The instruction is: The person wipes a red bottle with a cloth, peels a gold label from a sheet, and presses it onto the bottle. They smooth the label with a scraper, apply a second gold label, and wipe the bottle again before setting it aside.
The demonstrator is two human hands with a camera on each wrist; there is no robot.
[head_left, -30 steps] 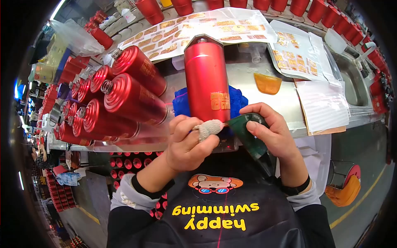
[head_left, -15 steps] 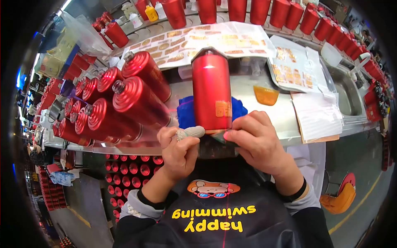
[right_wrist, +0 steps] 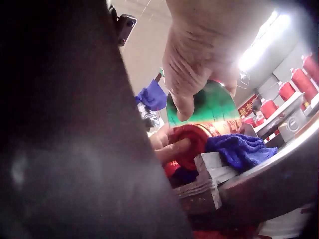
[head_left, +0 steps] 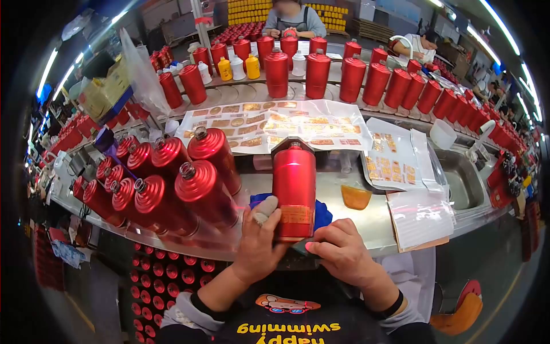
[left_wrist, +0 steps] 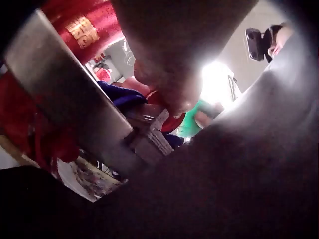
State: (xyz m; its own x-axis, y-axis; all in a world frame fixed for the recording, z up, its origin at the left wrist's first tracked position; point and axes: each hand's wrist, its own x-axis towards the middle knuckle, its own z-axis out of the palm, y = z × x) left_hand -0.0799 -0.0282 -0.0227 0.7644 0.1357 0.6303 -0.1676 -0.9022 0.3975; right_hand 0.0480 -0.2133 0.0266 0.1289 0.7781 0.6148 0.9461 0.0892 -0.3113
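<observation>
A red bottle (head_left: 294,178) lies on a blue cloth (head_left: 323,219), its neck pointing away and its base toward the person. Gold decals (head_left: 295,214) band it near the base. My left hand (head_left: 259,245), a knitted cover on one finger, grips the bottle's base end from the left; fingers reach into the hollow base in the right wrist view. My right hand (head_left: 342,252) pinches a translucent green scraper (right_wrist: 219,105), whose edge lies along the gold decals. In the head view the right hand mostly hides the scraper.
Several red bottles (head_left: 200,192) stand close on the left. Decal sheets (head_left: 275,123) lie behind, with a tray of decals (head_left: 392,157), an amber scraper (head_left: 356,197) and white paper (head_left: 421,215) at right. A sink (head_left: 463,180) is farther right. Bottles line the curved conveyor behind.
The right hand has brought the green scraper from beside the bottle onto its decal area. The left hand now wraps the base's left side, and the bottle has turned. The head view has tilted up.
</observation>
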